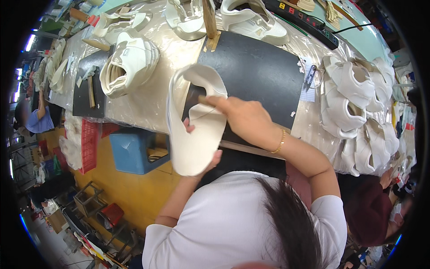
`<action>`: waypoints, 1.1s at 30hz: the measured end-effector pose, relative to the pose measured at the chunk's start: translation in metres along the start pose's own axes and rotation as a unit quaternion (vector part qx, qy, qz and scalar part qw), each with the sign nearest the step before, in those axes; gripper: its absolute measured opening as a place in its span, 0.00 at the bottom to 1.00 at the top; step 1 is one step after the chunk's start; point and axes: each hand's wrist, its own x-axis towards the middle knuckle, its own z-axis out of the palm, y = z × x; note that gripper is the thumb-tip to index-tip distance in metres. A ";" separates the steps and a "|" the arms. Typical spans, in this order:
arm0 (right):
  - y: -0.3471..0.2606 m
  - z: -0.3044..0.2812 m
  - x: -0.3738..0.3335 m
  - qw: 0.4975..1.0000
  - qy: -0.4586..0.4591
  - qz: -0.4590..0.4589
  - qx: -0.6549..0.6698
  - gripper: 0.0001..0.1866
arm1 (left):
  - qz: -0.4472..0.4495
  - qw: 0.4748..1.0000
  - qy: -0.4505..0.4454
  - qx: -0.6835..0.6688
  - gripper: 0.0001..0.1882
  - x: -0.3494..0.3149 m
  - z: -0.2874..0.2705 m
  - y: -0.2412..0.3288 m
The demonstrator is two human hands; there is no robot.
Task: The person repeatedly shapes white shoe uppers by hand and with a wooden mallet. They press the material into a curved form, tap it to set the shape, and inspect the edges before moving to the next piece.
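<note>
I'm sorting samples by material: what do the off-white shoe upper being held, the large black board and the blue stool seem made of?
Shoe upper: perhaps fabric or synthetic leather, matte; it is thin and curving, with a finely notched edge.
Black board: rubber or coated sheet, unclear; smooth, dull sheen.
Blue stool: probably moulded plastic; even colour, rounded corners.

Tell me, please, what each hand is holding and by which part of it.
The left hand holds the white shoe upper by its nearer part, mostly from behind; the right hand grips a wooden-handled tool by its handle.
</note>
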 end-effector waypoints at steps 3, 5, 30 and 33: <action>0.007 -0.024 -0.010 0.992 0.123 0.017 0.032 0.18 | 0.013 0.985 0.024 -0.171 0.45 0.049 -0.004 0.013; 0.009 -0.041 -0.017 0.984 0.171 -0.020 0.044 0.18 | 0.028 0.976 0.045 -0.213 0.37 0.092 -0.004 0.025; 0.066 -0.025 -0.050 0.961 0.276 -0.018 0.030 0.23 | -0.066 0.850 -0.520 0.050 0.54 0.280 0.147 0.067; 0.069 -0.023 -0.050 0.988 0.147 0.013 -0.034 0.22 | -0.088 0.825 -0.551 0.089 0.59 0.289 0.166 0.062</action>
